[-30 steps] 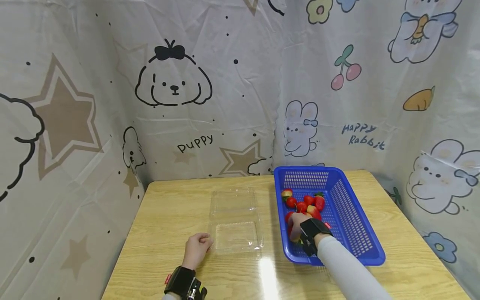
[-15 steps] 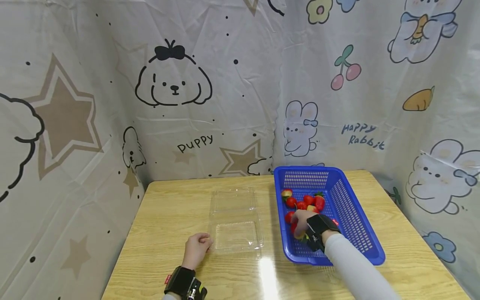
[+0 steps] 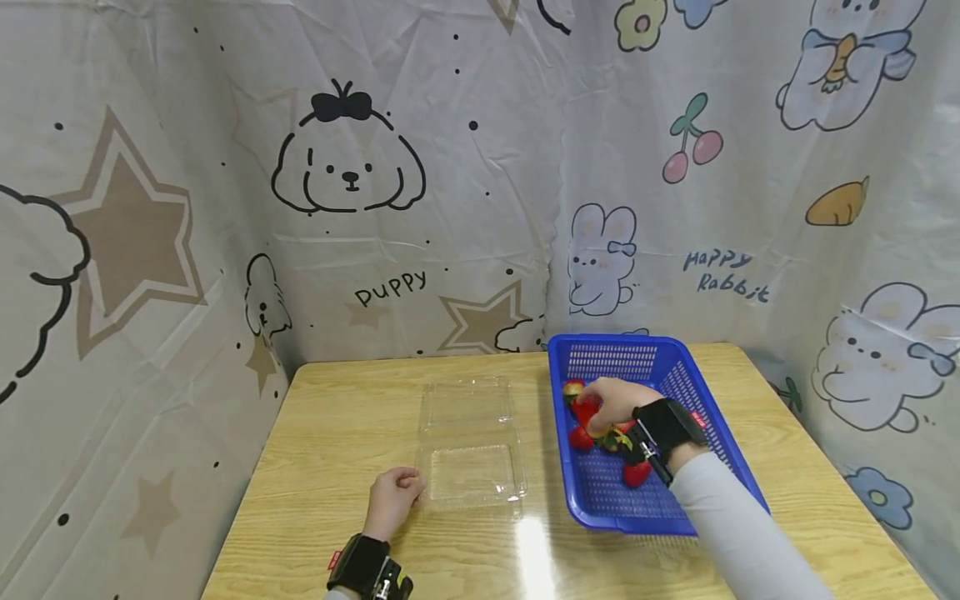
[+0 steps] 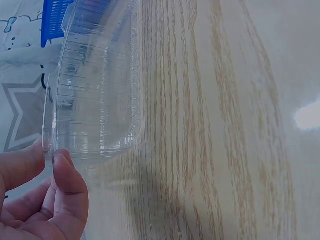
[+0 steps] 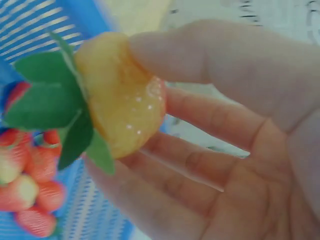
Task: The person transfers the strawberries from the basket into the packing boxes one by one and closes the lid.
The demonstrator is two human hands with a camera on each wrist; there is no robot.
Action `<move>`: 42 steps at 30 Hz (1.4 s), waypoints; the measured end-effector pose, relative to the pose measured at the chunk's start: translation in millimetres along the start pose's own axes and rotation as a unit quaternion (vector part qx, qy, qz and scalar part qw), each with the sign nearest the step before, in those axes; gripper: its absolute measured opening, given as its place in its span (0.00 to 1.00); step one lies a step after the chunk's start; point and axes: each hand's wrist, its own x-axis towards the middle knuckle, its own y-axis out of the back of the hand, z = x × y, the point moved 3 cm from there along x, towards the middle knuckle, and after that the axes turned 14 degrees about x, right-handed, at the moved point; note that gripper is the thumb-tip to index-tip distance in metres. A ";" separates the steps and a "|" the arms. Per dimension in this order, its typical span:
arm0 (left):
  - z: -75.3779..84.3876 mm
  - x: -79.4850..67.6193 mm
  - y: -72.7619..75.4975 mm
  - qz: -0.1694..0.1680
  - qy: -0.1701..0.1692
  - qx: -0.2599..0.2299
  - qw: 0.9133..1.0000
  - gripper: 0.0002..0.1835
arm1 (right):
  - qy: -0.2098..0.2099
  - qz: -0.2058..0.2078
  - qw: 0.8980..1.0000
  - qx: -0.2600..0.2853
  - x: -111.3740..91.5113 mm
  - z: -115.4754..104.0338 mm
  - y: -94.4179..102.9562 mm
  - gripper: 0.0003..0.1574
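The table [image 3: 360,417] is viewed from above by the head camera. The clear clamshell box [image 4: 90,100] and blue basket [image 5: 30,20] are seen close by the wrist cameras.

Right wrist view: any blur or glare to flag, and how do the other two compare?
Right wrist: soft all over, the strawberry and fingers too close to focus, the basket behind smeared. Left wrist: sharper, wood grain crisp, a blown-out glare spot on the table; the clear box shows mostly by reflections. Head: evenly lit, wide-angle bend at the edges, a glare patch on the table near the box.
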 end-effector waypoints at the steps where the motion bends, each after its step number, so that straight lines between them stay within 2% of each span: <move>1: 0.4 -0.2 0.2 0.000 0.000 -0.001 1.000 0.13 | 0.014 0.003 1.000 -0.001 0.1 -5.2 2.5 0.32; 6: 1.0 -0.5 0.4 0.000 -0.004 -0.002 1.000 0.13 | 0.113 0.025 0.993 0.003 3.9 -30.6 3.4 0.30; 10: 0.1 -0.4 0.3 -0.001 -0.001 -0.002 1.000 0.13 | 0.190 0.064 0.980 0.007 10.9 -46.4 -7.9 0.31; 12: -0.5 -0.3 0.3 -0.003 0.000 -0.001 1.000 0.13 | 0.215 0.075 0.973 0.035 14.5 -52.9 -16.0 0.32; 17: -1.0 -0.3 0.7 -0.002 -0.007 -0.003 1.000 0.13 | 0.285 0.097 0.946 0.117 27.3 -66.5 -39.2 0.33; 20: -1.0 -0.6 0.0 -0.002 -0.011 -0.007 1.000 0.13 | 0.328 0.114 0.930 0.120 35.8 -71.4 -54.9 0.32; 22: -1.4 -0.7 -0.8 -0.003 -0.010 -0.009 1.000 0.13 | 0.341 0.122 0.925 0.115 40.1 -73.7 -65.4 0.32; 28: -1.0 -1.0 -0.8 0.001 -0.006 -0.004 1.000 0.13 | 0.330 0.120 0.930 0.111 54.3 -74.9 -97.0 0.32; 34: -0.7 -1.1 0.0 0.002 0.000 -0.004 1.000 0.13 | 0.340 0.130 0.931 0.009 68.0 -74.1 -130.1 0.31; 38: -0.8 -0.9 0.2 -0.001 -0.001 -0.004 1.000 0.13 | 0.346 0.108 0.932 -0.027 77.1 -74.2 -150.6 0.31; 42: -0.6 -1.0 0.4 -0.003 -0.003 -0.005 1.000 0.14 | 0.324 0.084 0.941 -0.057 86.8 -70.0 -166.3 0.31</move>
